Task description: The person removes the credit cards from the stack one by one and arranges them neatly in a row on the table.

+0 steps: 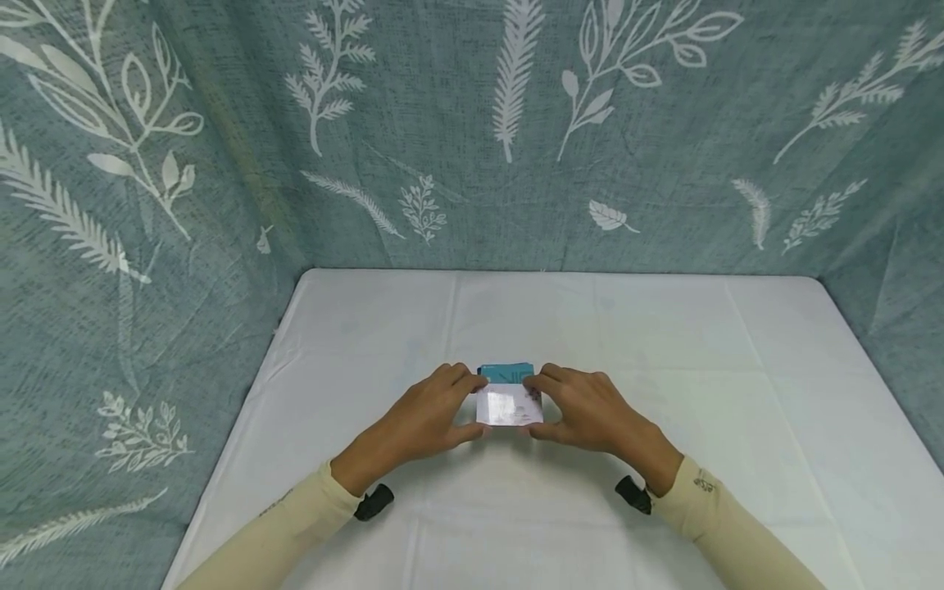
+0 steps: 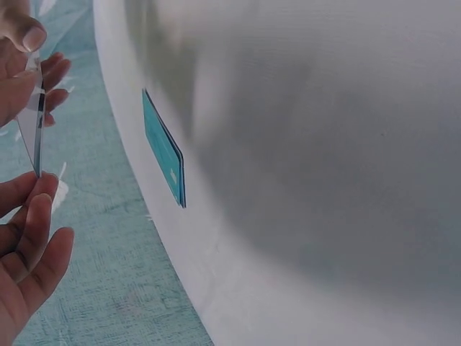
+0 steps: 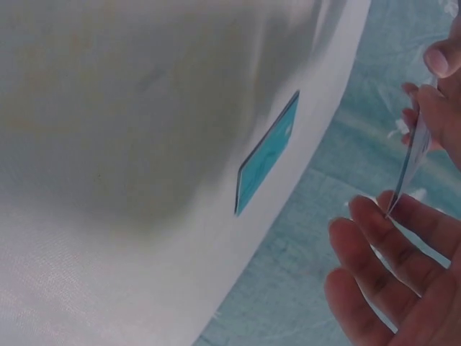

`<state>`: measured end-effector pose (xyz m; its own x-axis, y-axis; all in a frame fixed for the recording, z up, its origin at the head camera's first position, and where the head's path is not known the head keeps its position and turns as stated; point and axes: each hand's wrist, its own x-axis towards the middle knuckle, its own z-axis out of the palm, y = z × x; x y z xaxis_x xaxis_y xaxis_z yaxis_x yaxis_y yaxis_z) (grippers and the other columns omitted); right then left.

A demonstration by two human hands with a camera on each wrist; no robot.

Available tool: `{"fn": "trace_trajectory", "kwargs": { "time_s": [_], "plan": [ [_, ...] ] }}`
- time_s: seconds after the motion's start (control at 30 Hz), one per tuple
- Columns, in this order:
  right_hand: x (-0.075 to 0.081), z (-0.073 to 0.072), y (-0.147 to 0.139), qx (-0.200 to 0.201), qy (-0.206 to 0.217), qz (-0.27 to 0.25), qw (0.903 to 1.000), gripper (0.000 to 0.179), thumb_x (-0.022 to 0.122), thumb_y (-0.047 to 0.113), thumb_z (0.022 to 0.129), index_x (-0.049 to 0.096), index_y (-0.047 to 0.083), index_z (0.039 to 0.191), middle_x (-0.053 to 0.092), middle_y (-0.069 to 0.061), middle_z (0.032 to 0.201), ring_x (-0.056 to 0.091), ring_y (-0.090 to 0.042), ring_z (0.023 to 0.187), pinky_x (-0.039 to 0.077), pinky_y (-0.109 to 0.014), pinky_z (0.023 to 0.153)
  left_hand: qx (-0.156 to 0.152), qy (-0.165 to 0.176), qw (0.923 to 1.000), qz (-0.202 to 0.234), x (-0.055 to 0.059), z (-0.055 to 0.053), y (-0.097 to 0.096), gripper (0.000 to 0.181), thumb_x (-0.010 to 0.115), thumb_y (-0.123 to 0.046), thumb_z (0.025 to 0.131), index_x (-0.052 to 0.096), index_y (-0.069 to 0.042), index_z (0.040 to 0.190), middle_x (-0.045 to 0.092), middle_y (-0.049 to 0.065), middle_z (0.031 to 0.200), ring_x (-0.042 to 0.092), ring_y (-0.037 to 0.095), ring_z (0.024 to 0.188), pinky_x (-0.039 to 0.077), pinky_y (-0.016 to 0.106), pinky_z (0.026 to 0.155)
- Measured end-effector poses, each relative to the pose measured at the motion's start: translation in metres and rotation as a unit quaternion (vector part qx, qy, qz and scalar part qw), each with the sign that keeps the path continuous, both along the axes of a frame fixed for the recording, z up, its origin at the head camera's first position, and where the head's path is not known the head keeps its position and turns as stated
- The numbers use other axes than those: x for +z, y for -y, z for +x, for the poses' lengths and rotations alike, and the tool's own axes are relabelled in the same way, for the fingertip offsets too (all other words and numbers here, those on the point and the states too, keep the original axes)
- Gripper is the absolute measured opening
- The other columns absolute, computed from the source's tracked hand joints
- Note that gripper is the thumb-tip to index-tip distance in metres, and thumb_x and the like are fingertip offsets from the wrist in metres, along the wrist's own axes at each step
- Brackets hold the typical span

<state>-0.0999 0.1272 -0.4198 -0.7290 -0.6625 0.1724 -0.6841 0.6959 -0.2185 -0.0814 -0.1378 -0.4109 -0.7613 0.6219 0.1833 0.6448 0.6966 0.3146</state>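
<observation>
A glossy white card [image 1: 509,406] is held up above the table between both hands. My left hand [image 1: 435,410] pinches its left side between thumb and fingers. On the opposite side, my right hand [image 1: 586,408] pinches it the same way. Just behind it lie a few teal cards [image 1: 506,374], stacked flat on the table and partly covered by the white card in the head view. Both wrist views show the white card [image 2: 30,122] edge-on, apart from the teal stack [image 3: 268,158], which neither hand touches.
A white cloth covers the table [image 1: 664,328], whose far edge meets a green-grey curtain [image 1: 457,147] with white leaf prints. Curtain also hangs at left and right. Black wrist cameras [image 1: 374,502] sit under both sleeved forearms.
</observation>
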Motion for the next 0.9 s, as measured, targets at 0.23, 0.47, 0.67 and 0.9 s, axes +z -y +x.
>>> {"fn": "trace_trajectory", "kwargs": {
  "time_s": [0.23,0.47,0.67,0.9],
  "plan": [
    [-0.0007,0.0032,0.0003,-0.006,0.001,-0.005,1.0,0.057,0.083,0.052,0.077,0.071,0.018,0.121,0.068,0.004,0.098,0.057,-0.005,0.07,0.034,-0.016,0.048,0.001,0.009,0.9999,-0.013,0.0007,0.0026,0.0011,0.058,0.083,-0.033,0.083,0.062,-0.003,0.128,0.06,0.004,0.113,0.055,0.015,0.099,0.052,0.027,0.08],
    [-0.0028,0.0065,0.0012,-0.001,-0.003,-0.008,1.0,0.06,0.084,0.05,0.076,0.07,0.014,0.123,0.068,0.003,0.1,0.059,-0.006,0.072,0.036,-0.016,0.05,0.0,0.006,0.9999,-0.01,0.0002,0.0048,0.0019,0.059,0.084,-0.032,0.082,0.062,-0.003,0.128,0.061,0.003,0.111,0.055,0.015,0.098,0.052,0.026,0.078],
    [0.0001,0.008,0.0014,0.001,-0.001,-0.013,0.9999,0.065,0.088,0.045,0.073,0.069,0.011,0.125,0.069,0.002,0.103,0.063,-0.008,0.076,0.04,-0.017,0.052,0.001,-0.006,0.9999,-0.009,0.0023,0.0056,0.0024,0.06,0.085,-0.03,0.081,0.062,-0.002,0.129,0.061,0.004,0.109,0.054,0.015,0.096,0.052,0.025,0.076],
    [0.001,0.0097,0.002,0.002,0.013,-0.015,0.9998,0.067,0.088,0.045,0.073,0.069,0.011,0.127,0.071,0.0,0.108,0.066,-0.011,0.083,0.044,-0.018,0.056,-0.001,-0.008,0.9999,-0.009,0.0038,0.0081,0.0053,0.062,0.085,-0.03,0.082,0.06,-0.003,0.132,0.06,0.006,0.114,0.054,0.016,0.099,0.053,0.025,0.078]
  ]
}}
